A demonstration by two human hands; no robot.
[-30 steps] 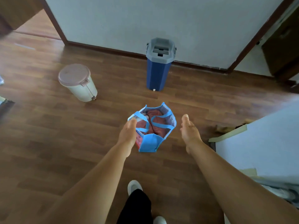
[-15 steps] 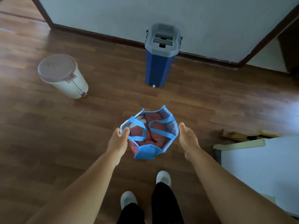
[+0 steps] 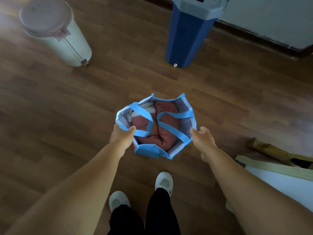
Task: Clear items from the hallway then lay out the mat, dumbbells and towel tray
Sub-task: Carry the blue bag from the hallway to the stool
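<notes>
– Wooden floor (image 3: 50,133), brown planks, with a pale wall along the top right. What containers stand on it?

– Three. A blue bag (image 3: 147,150) with mesh sides sits mid-floor, just ahead of the person's white shoes (image 3: 164,181). Whether it rests on the planks or is slightly lifted, I cannot tell.

– What is inside it?

– Mostly a bundled red-brown cloth (image 3: 152,140), with something white (image 3: 149,107) tucked at the far left. Both blue handles lie slack across the top.

– And the hands?

– The left hand (image 3: 121,136) pinches the bag's left rim, thumb inside and fingers outside. The right hand (image 3: 203,139) is at the right rim with its fingertips against the mesh; I cannot tell whether it has closed on it.

– The other two?

– A white pedal bin (image 3: 67,43) stands far left, with its pinkish lid (image 3: 42,16) down. A blue bin (image 3: 188,36) with a grey top stands by the wall. Their contents are hidden. Wooden offcuts (image 3: 269,149) lie at the right.
</notes>
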